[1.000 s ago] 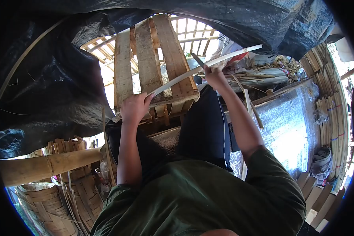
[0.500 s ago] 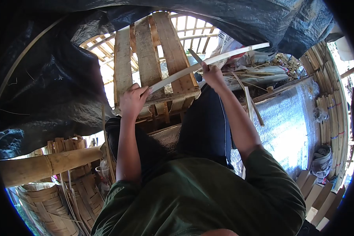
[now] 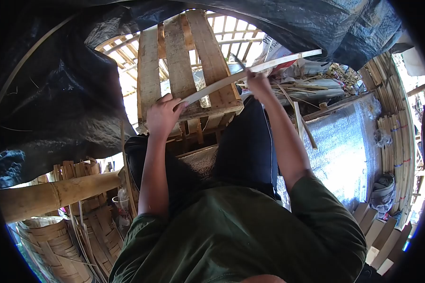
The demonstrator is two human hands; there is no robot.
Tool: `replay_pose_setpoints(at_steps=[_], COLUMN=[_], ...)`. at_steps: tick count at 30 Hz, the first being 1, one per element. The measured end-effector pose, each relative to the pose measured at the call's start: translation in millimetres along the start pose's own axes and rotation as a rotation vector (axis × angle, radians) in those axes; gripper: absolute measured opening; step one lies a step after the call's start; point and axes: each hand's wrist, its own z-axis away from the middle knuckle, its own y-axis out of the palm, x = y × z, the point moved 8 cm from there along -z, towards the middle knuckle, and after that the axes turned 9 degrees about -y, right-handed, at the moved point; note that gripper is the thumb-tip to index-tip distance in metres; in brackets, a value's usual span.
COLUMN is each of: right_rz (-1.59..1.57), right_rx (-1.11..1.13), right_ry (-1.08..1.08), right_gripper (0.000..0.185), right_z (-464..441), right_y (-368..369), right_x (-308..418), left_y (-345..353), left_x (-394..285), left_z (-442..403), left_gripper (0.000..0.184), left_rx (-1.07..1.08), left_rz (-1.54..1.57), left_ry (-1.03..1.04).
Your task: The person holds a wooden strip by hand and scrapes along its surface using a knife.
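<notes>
A long pale bamboo strip slants across in front of me, its far end raised to the upper right. My left hand is closed around its near end, by the front edge of a slatted wooden crate. Farther along, my right hand grips a knife; the handle is hidden in the fist. The dark blade points up and left and crosses the strip close to the fist. Whether the right fingers also touch the strip, I cannot tell.
Dark plastic sheeting hangs at left and overhead. A thick bamboo pole and a woven basket are at lower left. Loose strips lean beside my right forearm, near a shiny silver sheet. Bundled slats stand at far right.
The right hand with the knife has shifted slightly right, and the blade stands a little steeper against the strip. The left hand keeps its hold, barely moved.
</notes>
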Motion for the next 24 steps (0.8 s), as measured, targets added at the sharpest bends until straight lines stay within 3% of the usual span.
replay_pose_setpoints(at_steps=[3,5,6,9,13,15,17,19,22,24], right_rz=[-0.083,0.155,0.048,-0.019,0.065,0.058,0.235,0.214,0.055,0.044], right_rx=[-0.026,-0.090,0.119,0.046,0.179,0.038,-0.006,0.047,0.036,0.064], right_ry=[0.171,-0.241,-0.056,0.157,0.002,0.088,-0.096,-0.082,0.136,0.075], right_gripper=[0.067,0.067,0.067,0.065,0.061,0.059,0.061,0.060,0.058,0.061], right_z=[8.8,13.6,6.3,2.2,23.1,13.4,16.6,21.6,7.4,23.7], right_y=[-2.5,2.5,3.4,-20.3,-0.1,-24.8,-2.3,1.8,-22.9,-0.4], right_x=[-1.4,34.6,14.6,-0.2,23.4,11.0,19.2,14.1,-15.5,1.5], left_y=[1.0,-0.6,-1.2,-0.3,0.1,2.4,2.0,1.8,0.9,2.9], left_x=[-0.2,0.5,0.7,-2.6,-2.2,0.7,2.7,3.3,1.2,1.5], left_z=[0.3,-0.3,3.0,4.3,6.8,3.8,2.5,3.5,5.4,4.0], left_gripper=[0.032,0.032,0.031,0.031,0.030,0.030,0.031,0.031,0.031,0.031], left_rx=[-0.023,-0.047,-0.062,-0.060,-0.052,-0.021,-0.018,-0.005,-0.019,-0.030], left_rz=[0.016,0.012,0.013,-0.013,-0.003,-0.022,-0.015,-0.012,-0.037,-0.020], left_ry=[0.026,0.033,0.039,0.034,0.036,-0.005,-0.003,-0.003,-0.018,-0.001])
